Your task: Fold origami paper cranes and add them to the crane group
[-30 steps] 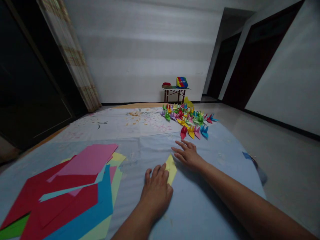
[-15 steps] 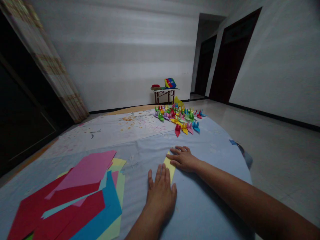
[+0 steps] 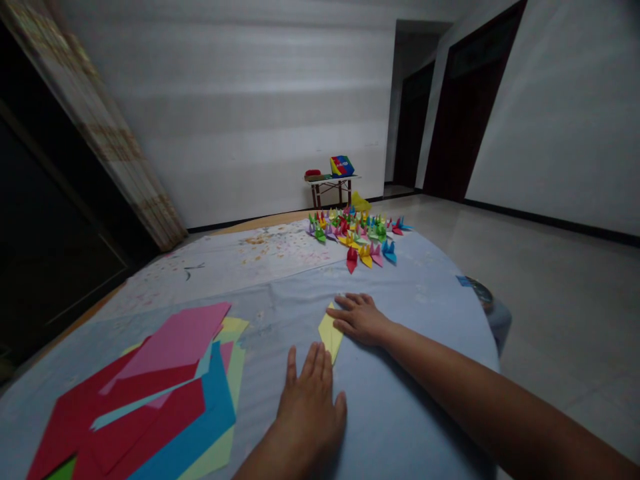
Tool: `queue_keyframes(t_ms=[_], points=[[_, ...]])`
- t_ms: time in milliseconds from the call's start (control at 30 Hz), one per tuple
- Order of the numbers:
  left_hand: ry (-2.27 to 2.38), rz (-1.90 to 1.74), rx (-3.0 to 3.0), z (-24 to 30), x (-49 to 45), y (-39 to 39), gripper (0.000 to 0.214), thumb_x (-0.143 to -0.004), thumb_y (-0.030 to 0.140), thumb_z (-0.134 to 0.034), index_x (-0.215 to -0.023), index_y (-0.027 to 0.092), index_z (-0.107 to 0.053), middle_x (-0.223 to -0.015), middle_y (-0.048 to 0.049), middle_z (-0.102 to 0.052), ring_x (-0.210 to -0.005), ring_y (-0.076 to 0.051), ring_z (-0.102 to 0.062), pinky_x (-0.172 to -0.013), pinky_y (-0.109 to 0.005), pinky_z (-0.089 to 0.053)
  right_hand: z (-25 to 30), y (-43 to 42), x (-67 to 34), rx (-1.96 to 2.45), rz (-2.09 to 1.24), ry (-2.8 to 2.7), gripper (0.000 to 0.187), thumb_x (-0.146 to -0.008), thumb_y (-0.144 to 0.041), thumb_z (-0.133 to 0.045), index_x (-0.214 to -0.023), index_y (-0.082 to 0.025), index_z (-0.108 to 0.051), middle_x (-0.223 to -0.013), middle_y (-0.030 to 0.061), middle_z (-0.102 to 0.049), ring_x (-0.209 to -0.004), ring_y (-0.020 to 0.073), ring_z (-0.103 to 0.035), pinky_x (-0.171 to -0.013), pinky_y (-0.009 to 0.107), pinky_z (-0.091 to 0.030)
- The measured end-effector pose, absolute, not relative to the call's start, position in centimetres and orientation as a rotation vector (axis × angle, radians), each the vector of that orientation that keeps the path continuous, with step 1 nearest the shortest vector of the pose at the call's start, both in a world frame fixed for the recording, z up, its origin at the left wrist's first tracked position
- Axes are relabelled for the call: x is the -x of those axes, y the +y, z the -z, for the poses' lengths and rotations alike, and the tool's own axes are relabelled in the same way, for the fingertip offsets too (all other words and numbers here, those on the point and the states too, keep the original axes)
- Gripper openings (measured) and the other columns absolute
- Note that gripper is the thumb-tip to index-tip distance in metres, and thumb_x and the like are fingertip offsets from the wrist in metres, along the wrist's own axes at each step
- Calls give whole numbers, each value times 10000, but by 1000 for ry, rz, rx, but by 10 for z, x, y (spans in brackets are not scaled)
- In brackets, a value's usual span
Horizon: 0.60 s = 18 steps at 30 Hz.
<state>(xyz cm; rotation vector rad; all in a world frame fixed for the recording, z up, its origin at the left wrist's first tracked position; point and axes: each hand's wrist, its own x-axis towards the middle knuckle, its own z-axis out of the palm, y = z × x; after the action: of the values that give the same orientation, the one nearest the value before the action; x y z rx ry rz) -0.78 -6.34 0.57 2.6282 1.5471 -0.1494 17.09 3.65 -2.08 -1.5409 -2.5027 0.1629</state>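
Note:
A small yellow piece of folded paper [image 3: 330,335], pointed at both ends, lies on the blue tablecloth [image 3: 400,413] in front of me. My right hand [image 3: 361,319] rests on its right side with fingers spread, covering part of that edge. Just below and left of the paper is my left hand [image 3: 311,400], palm down and fingers extended; its fingertips are at the paper's lower left edge, and whether they touch it I cannot tell. Neither hand grasps anything.
Sheets of coloured paper [image 3: 175,340] lie in a loose pile on the left. Several folded paper cranes [image 3: 350,230] stand at the table's far side. Beyond is a small stand [image 3: 333,180] with a colourful box [image 3: 342,166]. A stool [image 3: 495,317] sits beyond the right edge.
My left hand has drawn back toward me and left, uncovering more of the yellow paper. My right hand stays on the paper, shifted slightly left. The view has turned a little.

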Motion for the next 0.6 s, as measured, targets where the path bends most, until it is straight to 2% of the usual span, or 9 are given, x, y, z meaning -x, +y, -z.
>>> queue_keyframes(t_ms=[167, 267, 300, 367, 400, 467, 533, 600], points=[[1467, 189, -2624, -19, 12, -80, 578, -850, 426, -258, -1320, 106, -363, -1403, -147, -294, -1328, -267, -162, -1048, -568, -20, 20, 36, -172, 1532, -180, -2498, 431, -877, -508, -274, -1282, -406, -382, -1405, 33, -322, -1259, 304, -257, -955, 490, -164], [1372, 161, -2640, -36, 19, -78, 487, -854, 418, -298, -1251, 195, -472, -1353, -105, -419, -1279, -270, -304, -1035, -564, -119, 19, 37, -172, 1520, -186, -2504, 434, -877, -508, -270, -1284, -403, -379, -1402, 39, -324, -1254, 313, -260, -948, 499, -168], [1372, 138, -2637, -42, 20, -73, 423, -854, 392, -316, -1176, 230, -539, -1285, -81, -509, -1220, -261, -398, -1020, -555, -168, 19, 38, -172, 1520, -190, -2509, 434, -876, -507, -273, -1284, -402, -380, -1401, 40, -324, -1251, 316, -261, -948, 503, -166], [1443, 22, -2665, -51, 21, -60, 367, -880, 326, -277, -966, 249, -626, -1011, -35, -667, -1032, -209, -547, -1005, -520, -209, 18, 38, -172, 1515, -195, -2524, 432, -875, -504, -282, -1283, -400, -382, -1399, 40, -325, -1246, 319, -265, -948, 513, -156], [1530, -51, -2681, -53, 19, -51, 366, -886, 301, -266, -940, 231, -620, -956, -36, -669, -986, -198, -560, -999, -504, -221, 17, 39, -172, 1506, -195, -2534, 431, -875, -500, -284, -1282, -398, -382, -1398, 42, -325, -1244, 319, -266, -949, 520, -149], [1650, -194, -2683, -48, 13, -34, 333, -874, 257, -292, -1023, 190, -582, -1042, -66, -636, -1018, -201, -534, -981, -471, -260, 15, 39, -173, 1481, -190, -2554, 427, -877, -494, -286, -1278, -390, -391, -1390, 48, -334, -1243, 318, -266, -951, 532, -136], [1630, -265, -2684, -35, 5, -22, 355, -872, 255, -311, -1153, 176, -513, -1214, -83, -555, -1146, -204, -452, -1012, -460, -228, 13, 40, -174, 1455, -182, -2571, 420, -878, -490, -286, -1266, -384, -409, -1376, 56, -351, -1240, 318, -270, -950, 544, -127], [1624, -249, -2674, -17, -3, -17, 393, -879, 305, -317, -1214, 174, -473, -1292, -86, -494, -1211, -219, -392, -1035, -480, -182, 12, 41, -175, 1429, -178, -2581, 419, -877, -495, -287, -1257, -381, -422, -1365, 61, -365, -1237, 319, -275, -950, 550, -123]])
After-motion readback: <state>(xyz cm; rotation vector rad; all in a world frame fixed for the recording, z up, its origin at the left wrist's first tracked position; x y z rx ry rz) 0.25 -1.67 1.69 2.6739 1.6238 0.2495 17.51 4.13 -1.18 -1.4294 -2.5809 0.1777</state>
